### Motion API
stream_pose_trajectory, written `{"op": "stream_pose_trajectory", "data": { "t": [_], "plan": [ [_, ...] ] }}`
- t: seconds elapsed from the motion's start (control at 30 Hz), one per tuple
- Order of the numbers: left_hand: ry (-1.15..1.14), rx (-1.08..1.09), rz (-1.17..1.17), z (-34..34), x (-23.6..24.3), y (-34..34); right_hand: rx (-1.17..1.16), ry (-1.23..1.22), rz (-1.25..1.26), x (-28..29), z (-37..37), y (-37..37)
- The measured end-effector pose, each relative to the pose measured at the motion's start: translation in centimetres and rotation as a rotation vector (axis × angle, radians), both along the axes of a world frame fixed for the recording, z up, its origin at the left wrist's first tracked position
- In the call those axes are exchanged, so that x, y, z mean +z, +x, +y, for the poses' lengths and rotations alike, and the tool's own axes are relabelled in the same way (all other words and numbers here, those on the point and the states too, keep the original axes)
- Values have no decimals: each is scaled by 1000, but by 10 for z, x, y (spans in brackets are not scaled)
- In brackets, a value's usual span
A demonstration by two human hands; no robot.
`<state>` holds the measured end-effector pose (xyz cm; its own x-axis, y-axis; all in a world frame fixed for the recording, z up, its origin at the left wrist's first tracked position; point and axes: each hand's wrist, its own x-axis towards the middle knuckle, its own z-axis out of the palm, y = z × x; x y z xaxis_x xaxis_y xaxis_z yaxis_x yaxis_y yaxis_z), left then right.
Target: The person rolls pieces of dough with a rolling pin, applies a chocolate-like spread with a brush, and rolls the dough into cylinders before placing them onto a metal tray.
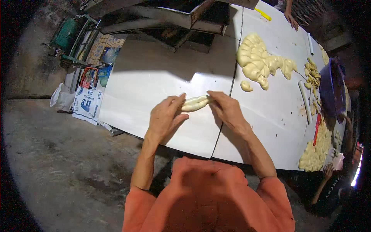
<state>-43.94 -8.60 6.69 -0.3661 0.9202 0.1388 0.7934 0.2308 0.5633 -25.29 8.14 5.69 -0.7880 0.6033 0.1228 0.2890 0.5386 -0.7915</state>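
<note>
Smooth white table, crossed by a dark seam, stands on a stained grey floor. One pale, soft dough strip, ridged along its length, lies left of the seam, nearer the table's near edge than its far one. At its left end, the left hand is half open, thumb parted from the fingers, fingertips on the dough. Across the seam, the right hand touches the other end with bent fingers; whether its thumb closes on the dough, I cannot tell.

Right of the seam sit one glossy, bulging dough mass and one small lump. Toward the right edge lie two slim, pale rods, a purple basin and many small pieces. One red tool touches a knobbly pile at the near right corner. One yellow tool lies by the far edge, with a co-worker's hand beyond it. Dark, angular metal trays overlap the far left part.
</note>
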Motion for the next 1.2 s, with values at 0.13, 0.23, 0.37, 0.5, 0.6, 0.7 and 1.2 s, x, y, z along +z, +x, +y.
{"op": "stream_pose_trajectory", "data": {
  "t": [0.13,0.23,0.37,0.5,0.6,0.7,1.2],
  "plan": [
    [-134,-104,-14,6,-9,-1,152,12,-136,2,3,-6],
    [-49,-60,-105,6,11,7,84,50,-26,6,-2,-4],
    [-131,-73,-32,13,6,12,180,296,-133,10,-6,-13],
    [-217,-31,-135,20,21,11,252,158,-206,5,-2,-24],
    [-256,-24,-146,14,13,2,309,73,-250,12,3,-28],
    [-305,-12,-202,18,44,12,352,27,-159,36,11,-11],
    [247,-66,53,56,207,-8,421,386,69,233,80,-28]
  ]
}}
